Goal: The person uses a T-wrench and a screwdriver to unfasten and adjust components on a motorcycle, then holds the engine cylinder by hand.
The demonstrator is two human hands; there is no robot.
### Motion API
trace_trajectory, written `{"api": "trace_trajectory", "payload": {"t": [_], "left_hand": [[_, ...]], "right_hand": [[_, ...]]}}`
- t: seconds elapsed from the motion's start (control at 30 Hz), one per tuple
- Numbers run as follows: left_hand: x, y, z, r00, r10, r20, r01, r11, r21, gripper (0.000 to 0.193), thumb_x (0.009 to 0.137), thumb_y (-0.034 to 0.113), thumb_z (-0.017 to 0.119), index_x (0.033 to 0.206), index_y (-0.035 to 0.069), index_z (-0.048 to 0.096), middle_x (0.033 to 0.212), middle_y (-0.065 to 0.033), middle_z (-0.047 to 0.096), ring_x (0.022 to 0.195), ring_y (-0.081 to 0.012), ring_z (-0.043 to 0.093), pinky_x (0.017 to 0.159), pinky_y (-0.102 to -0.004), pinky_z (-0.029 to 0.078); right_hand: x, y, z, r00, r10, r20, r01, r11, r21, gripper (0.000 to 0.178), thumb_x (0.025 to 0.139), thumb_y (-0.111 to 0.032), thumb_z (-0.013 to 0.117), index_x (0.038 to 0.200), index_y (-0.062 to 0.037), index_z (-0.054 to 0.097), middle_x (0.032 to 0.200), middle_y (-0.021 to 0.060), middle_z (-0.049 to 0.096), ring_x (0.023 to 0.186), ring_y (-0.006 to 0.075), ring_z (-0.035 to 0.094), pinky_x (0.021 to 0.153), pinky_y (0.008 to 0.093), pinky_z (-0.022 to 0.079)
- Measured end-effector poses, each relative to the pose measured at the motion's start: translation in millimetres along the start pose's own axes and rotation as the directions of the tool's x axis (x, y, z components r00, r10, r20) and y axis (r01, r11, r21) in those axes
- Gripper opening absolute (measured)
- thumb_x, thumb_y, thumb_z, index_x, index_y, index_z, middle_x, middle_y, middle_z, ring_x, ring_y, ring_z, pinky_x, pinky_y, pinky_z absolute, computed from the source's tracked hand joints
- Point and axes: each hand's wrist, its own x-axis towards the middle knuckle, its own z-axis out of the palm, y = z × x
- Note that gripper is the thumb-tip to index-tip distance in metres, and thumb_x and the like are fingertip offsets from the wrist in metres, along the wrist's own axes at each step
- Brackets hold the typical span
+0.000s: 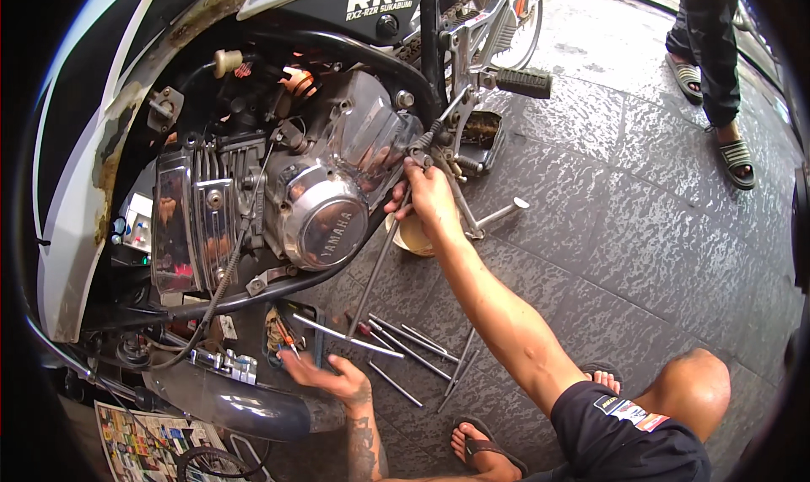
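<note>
My right hand (429,202) reaches to the lower rear of the motorcycle engine (337,161). Its fingers are closed around the upper part of a long thin metal rod (374,273), which slants down toward the floor. Just above the fingertips is a dark metal joint (419,156) beside the black frame tube. Lower down, my left hand (333,382) is held with its fingers stretched out and nothing in them. It is nearest to a bent silver bar (350,337) and a tray (291,330) holding small tools.
Several tools and rods (413,347) lie on the wet dark tiles (582,220). A pale tub (413,236) and a black container (479,140) stand beyond my right hand. The exhaust pipe (228,406) runs low at left, above newspaper (139,448). Another person in sandals (737,163) stands upper right.
</note>
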Motion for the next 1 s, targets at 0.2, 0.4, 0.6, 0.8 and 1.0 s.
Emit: {"api": "trace_trajectory", "payload": {"t": [0.2, 0.4, 0.6, 0.8, 1.0], "left_hand": [[25.2, -7.1, 14.1, 0.901, 0.166, 0.400, -0.295, 0.912, 0.286, 0.032, 0.076, 0.035, 0.072, 0.089, 0.007, 0.064, 0.107, -0.0037, 0.059, 0.129, -0.0350, 0.039, 0.107, -0.0656, 0.004], [49.9, 15.3, 3.8, 0.436, -0.415, 0.798, 0.867, -0.043, -0.497, 0.065, 0.092, 0.063, 0.034, 0.072, 0.004, 0.051, 0.045, -0.0009, 0.038, 0.034, -0.0113, 0.038, 0.039, -0.0229, 0.036], [47.4, 9.0, 1.1, 0.039, -0.213, 0.976, 0.662, -0.726, -0.185, 0.058, 0.091, 0.059, 0.042, 0.098, 0.002, 0.052, 0.053, 0.0002, 0.044, 0.040, -0.0110, 0.044, 0.047, -0.0253, 0.045], [16.2, 26.3, 7.1, 0.945, -0.309, 0.107, 0.314, 0.948, -0.041, 0.063, 0.083, 0.008, 0.050, 0.142, 0.008, 0.026, 0.148, -0.0171, 0.014, 0.139, -0.0372, 0.011, 0.111, -0.0552, 0.012], [39.7, -20.8, -2.4, 0.930, -0.066, 0.361, 0.104, 0.991, -0.087, 0.028, 0.086, 0.004, 0.049, 0.110, 0.006, 0.062, 0.137, -0.0114, 0.045, 0.136, -0.0339, 0.030, 0.110, -0.0552, 0.017]], "right_hand": [[-0.3, 0.3, -2.8, 1.000, 0.028, 0.002, -0.028, 0.999, 0.022, 0.032, 0.098, -0.027, 0.043, 0.092, 0.0024, 0.052, 0.062, 0.0067, 0.056, 0.049, 0.0204, 0.062, 0.034, 0.0244, 0.044], [1.1, -2.1, -7.2, 0.997, 0.020, 0.081, -0.025, 0.998, 0.054, 0.027, 0.098, -0.024, 0.043, 0.095, 0.0014, 0.052, 0.065, 0.0057, 0.055, 0.052, 0.0211, 0.064, 0.035, 0.0238, 0.045], [0.7, -1.0, -3.8, 0.999, 0.019, 0.046, -0.022, 0.996, 0.081, 0.025, 0.097, -0.020, 0.041, 0.103, 0.0029, 0.048, 0.065, 0.0074, 0.054, 0.052, 0.0237, 0.064, 0.034, 0.0245, 0.045], [7.1, 5.1, 2.9, 1.000, -0.007, -0.013, 0.008, 0.999, 0.041, 0.030, 0.099, -0.024, 0.041, 0.096, 0.0058, 0.045, 0.063, 0.0105, 0.055, 0.050, 0.0260, 0.063, 0.037, 0.0307, 0.052], [-0.4, 1.1, 3.7, 0.999, 0.004, -0.041, -0.003, 1.000, 0.015, 0.028, 0.098, -0.026, 0.044, 0.102, 0.0015, 0.050, 0.065, 0.0090, 0.056, 0.051, 0.0236, 0.064, 0.036, 0.0267, 0.050]]}}
